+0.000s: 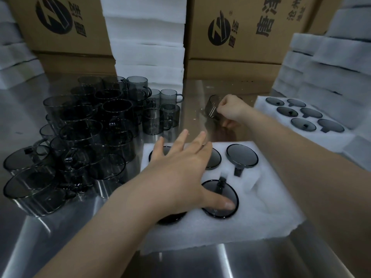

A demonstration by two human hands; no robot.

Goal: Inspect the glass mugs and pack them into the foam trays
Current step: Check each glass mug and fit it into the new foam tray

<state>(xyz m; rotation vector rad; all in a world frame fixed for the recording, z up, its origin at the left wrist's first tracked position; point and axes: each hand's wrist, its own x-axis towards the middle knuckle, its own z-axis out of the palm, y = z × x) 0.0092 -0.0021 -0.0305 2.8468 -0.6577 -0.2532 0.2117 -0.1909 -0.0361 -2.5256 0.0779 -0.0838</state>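
A: Steel worktop, cartons behind. Hand states?
B: The left hand lies spread over seated mugs in the foam tray. The right hand pinches one mug beyond it. Loose mugs stand at left.

We got dim, bluish light; glare streaks on steel table btm centre; edges bowed by wide-angle; mug mid-frame blurred.

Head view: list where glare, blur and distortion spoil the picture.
In the head view, bright streaks of glare run down the steel table; the right hand and the mug it holds are smeared by motion blur; wide-angle distortion tilts the cardboard boxes and foam stacks outward; the near foam tray is fairly sharp.
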